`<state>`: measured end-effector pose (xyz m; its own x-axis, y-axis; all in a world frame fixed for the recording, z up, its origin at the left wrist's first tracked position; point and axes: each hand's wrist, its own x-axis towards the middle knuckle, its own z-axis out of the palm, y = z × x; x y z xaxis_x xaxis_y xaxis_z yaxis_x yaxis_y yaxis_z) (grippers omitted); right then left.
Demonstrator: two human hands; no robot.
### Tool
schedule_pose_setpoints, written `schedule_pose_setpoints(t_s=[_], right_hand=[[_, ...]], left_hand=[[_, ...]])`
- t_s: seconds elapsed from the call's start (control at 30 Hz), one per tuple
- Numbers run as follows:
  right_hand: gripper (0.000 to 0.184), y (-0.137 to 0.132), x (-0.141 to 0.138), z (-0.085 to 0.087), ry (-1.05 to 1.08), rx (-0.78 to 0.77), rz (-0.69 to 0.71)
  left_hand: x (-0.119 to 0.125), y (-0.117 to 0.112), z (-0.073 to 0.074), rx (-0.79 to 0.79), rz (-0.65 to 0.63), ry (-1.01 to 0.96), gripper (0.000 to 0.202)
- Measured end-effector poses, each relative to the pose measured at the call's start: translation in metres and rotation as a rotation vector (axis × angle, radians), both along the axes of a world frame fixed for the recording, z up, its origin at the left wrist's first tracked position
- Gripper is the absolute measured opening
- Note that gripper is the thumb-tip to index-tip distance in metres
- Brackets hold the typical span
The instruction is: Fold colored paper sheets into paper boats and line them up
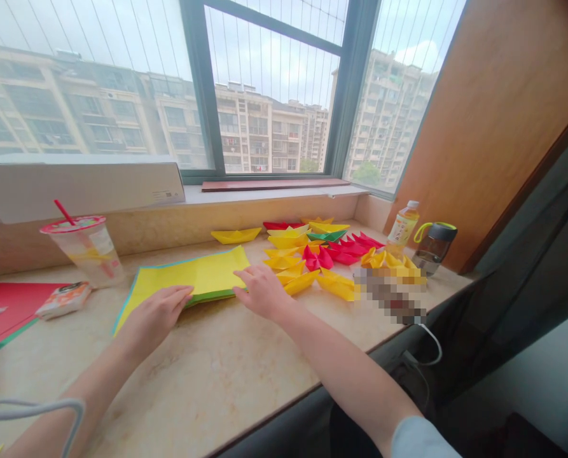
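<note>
a: hand status?
b: left hand (156, 313) lies flat, fingers spread, on the near edge of the yellow paper stack (188, 280). right hand (261, 291) is open too, fingertips on the stack's right edge. nothing gripped.
a: stack location?
b: flat on the stone counter (226, 375), mid-left, green sheet showing underneath.
a: neighbours?
b: folded paper boats (312, 251), yellow, red and green, just right of the right hand. plastic cup (87, 249) with red straw to the left, red paper (11, 304) beside it. two bottles (420, 245) far right.

On the counter (217, 375), the paper stack (202, 273) lies between cup (90, 251)—left—and folded boats (312, 254)—right.
</note>
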<state>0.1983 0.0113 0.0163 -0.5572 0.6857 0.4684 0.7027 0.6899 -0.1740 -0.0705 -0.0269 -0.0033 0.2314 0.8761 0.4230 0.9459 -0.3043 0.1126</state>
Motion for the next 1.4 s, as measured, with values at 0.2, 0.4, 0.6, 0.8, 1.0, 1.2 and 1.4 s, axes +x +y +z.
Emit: schedule_pose_setpoints(t_s=[0.2, 0.4, 0.6, 0.8, 1.0, 1.2, 1.4], right_hand=[[0.033, 0.003, 0.009, -0.010, -0.025, -0.044, 0.030], [0.025, 0.006, 0.011, -0.008, -0.060, -0.039, 0.048], [0.020, 0.005, 0.011, -0.007, -0.122, -0.013, 0.060], [0.021, 0.007, 0.010, -0.007, -0.215, 0.036, 0.055], [0.018, 0.007, 0.010, -0.004, -0.249, 0.076, 0.047], [0.021, 0.007, 0.008, -0.001, -0.283, 0.063, 0.020], [0.019, 0.006, 0.009, 0.001, -0.263, 0.067, 0.011]], left_hand=[[0.011, -0.004, 0.004, 0.005, -0.017, -0.005, 0.062], [0.016, -0.008, 0.009, 0.041, -0.016, 0.021, 0.072], [0.019, -0.009, 0.011, 0.043, -0.009, 0.018, 0.076], [0.019, -0.008, 0.010, 0.058, -0.009, 0.002, 0.073], [0.019, -0.009, 0.009, 0.057, -0.028, 0.002, 0.069], [0.026, -0.013, 0.009, 0.054, -0.017, -0.030, 0.056], [0.023, -0.009, 0.005, 0.027, -0.035, -0.059, 0.051]])
